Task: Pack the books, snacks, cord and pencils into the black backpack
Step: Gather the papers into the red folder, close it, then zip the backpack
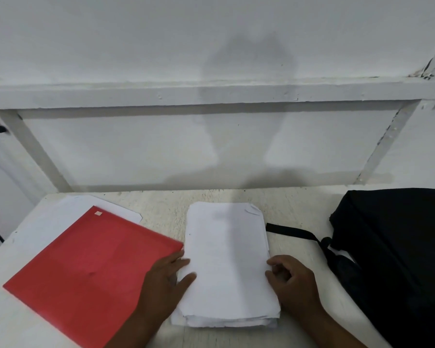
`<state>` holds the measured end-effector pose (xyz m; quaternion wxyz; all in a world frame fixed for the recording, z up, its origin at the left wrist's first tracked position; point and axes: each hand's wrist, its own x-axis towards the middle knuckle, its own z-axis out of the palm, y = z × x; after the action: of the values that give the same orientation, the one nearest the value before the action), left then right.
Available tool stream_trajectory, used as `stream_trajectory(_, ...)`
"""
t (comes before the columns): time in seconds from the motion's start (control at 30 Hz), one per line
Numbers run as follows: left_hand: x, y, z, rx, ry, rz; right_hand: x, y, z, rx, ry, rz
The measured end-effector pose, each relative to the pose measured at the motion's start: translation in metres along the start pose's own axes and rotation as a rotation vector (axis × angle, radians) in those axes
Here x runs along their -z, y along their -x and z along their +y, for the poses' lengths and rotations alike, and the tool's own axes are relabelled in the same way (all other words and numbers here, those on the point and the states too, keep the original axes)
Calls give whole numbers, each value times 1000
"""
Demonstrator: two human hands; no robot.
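Stack of white paper sheets (227,262), rectangular, matte, with ragged, uneven edges along near side and one curled corner at far right; lying flat at centre of pale, faintly mottled table (161,204). Left hand (165,280) at stack's left edge: thumb laid flat on top sheet, fingertips tucked against the side, gripping the edge. Right hand (290,282) at stack's right edge: fingers curled inward against the side of the sheets, thumb tip on the edge; whether pinching or merely touching cannot be told. Red folder (91,275), smooth, slightly glossy plastic, rectangular, turned diagonally, small pale square label near its far corner; lying flat to left of stack, its right corner just beside stack and left hand. White sheet (68,212), flat, with clipped corner, partly under folder's far edge. Black backpack (397,252), soft matte fabric, slumped on right side of table, well apart from stack; opening and contents not visible. Black webbing strap (291,232), flat and narrow, running left from backpack to end just beside stack's far right edge. White painted wall (211,46) with raised horizontal and diagonal battens beyond table's far edge.
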<state>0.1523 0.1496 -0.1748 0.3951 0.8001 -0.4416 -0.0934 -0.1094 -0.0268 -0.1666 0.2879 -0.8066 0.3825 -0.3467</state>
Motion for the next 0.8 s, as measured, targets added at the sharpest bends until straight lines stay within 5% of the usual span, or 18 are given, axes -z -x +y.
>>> stream_trajectory(0.17, 2, 1, 6, 34, 92, -6, 1, 0, -3, -26, 2, 10)
stream_trajectory(0.4, 48, -11, 31, 350, 604, -209, -9, -15, -43, 2, 118, 124)
stream_trajectory(0.5, 84, -15, 24, 407, 813, -87, -43, -19, -92, 114, 71, 82)
stream_trajectory(0.8, 211, -2, -97, 394, 343, 292, -191, 2, -204, 302, -29, -271)
